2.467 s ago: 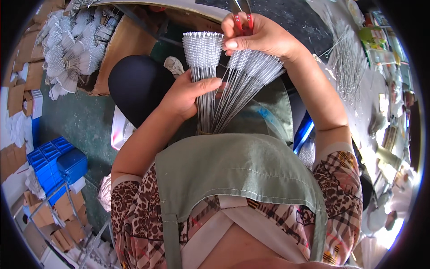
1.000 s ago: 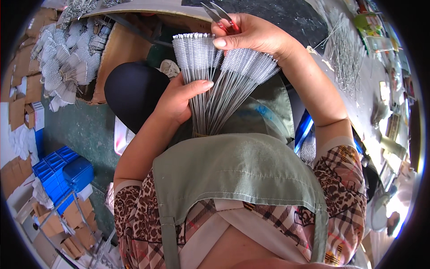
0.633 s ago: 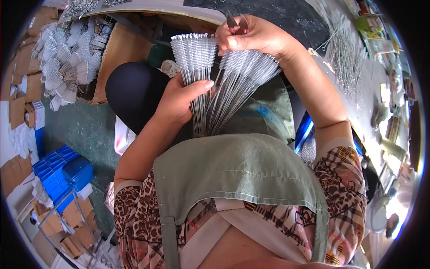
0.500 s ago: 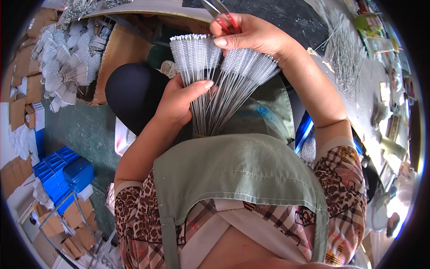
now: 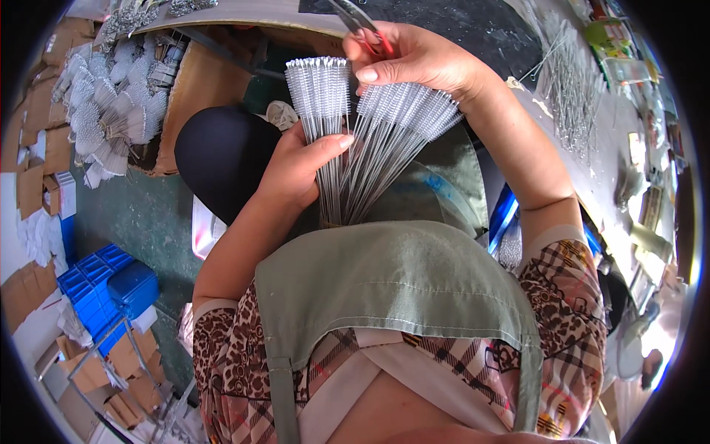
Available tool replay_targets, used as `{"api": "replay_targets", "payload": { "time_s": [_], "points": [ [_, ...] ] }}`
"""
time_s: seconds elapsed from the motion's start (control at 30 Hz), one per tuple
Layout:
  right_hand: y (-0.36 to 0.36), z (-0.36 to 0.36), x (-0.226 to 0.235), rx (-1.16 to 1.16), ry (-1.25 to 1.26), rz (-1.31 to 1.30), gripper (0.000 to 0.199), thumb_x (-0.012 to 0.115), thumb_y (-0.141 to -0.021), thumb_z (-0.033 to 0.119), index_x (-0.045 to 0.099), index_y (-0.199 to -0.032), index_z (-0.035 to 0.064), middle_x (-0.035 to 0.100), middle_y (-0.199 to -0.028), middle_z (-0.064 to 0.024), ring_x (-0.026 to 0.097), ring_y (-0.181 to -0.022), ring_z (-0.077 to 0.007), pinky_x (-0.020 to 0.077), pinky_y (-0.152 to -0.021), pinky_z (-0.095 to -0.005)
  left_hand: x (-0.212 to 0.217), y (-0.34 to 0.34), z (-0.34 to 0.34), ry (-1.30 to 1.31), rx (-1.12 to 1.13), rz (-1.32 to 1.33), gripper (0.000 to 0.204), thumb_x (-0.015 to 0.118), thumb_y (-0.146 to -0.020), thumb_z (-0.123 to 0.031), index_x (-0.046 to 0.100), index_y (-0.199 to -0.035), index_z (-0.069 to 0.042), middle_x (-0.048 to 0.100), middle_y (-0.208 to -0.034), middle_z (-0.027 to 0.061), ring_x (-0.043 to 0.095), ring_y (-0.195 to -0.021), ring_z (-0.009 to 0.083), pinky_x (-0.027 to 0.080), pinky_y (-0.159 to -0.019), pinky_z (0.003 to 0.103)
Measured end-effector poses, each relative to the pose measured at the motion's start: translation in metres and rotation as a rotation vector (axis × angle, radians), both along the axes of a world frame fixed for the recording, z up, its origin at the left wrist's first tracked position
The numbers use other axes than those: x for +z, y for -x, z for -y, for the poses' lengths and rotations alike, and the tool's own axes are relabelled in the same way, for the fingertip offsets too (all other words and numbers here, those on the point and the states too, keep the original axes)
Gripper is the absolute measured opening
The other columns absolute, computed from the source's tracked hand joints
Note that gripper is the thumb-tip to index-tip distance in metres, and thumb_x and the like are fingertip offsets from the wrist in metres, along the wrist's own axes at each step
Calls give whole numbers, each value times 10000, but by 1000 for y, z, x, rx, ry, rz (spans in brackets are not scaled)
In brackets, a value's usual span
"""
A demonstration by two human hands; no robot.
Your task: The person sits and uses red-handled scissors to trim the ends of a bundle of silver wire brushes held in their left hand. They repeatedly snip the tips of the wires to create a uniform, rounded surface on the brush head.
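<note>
My left hand (image 5: 297, 164) is closed round the wire stems of a bundle of thin tube brushes, its thumb lying across them. White bristle heads point away from me, and the stems meet near my apron. The bundle is split into a narrow left group (image 5: 318, 85) and a wider, fanned right group (image 5: 410, 107), with a gap between. At the far edge of the right group is my right hand (image 5: 433, 63), gripping red-handled scissors (image 5: 355, 16) whose blades point up and left. Its thumb and fingertips are beside the gap; whether they pinch a brush I cannot make out.
A worktable with a black mat (image 5: 473, 33) curves across the far side. Loose wire stems (image 5: 573, 96) are piled at its right. An open cardboard box (image 5: 200, 92) and many bundled brushes (image 5: 118, 111) are at far left. Blue crates (image 5: 96, 285) stand on the left floor.
The left group of brushes has drawn in narrower, and the gap to the right group has widened. The scissors have shifted slightly left in my right hand.
</note>
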State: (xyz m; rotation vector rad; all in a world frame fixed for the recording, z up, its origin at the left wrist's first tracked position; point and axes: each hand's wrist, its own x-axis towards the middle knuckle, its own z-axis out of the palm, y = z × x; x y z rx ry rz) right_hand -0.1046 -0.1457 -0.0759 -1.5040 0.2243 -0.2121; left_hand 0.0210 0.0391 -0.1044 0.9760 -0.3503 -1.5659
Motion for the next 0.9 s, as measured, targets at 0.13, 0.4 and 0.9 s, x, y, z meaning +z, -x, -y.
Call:
{"api": "replay_targets", "payload": {
  "time_s": [0.13,0.4,0.9],
  "points": [
    [3,9,-6,129,-51,38,278,709,-781,255,561,-907,55,536,-796,3,558,-754,-104,481,-769,-257,-5,-6,-1,32,-95,-19,286,630,-792,-81,544,-1041,29,607,-929,81,595,-841,159,484,-770,306],
    [3,4,-2,66,-22,50,330,720,-766,327,521,-848,77,487,-760,29,517,-743,-78,487,-708,-241,-1,-4,-1,1,-64,-10,291,622,-800,-95,544,-1055,23,603,-928,73,576,-807,144,466,-744,286],
    [5,1,2,33,-101,26,339,731,-748,351,539,-812,80,517,-778,7,529,-762,-108,435,-750,-240,-6,-2,-1,-8,-44,47,223,641,-782,-53,556,-982,-6,597,-870,49,568,-768,127,465,-720,269]
  ]
}}
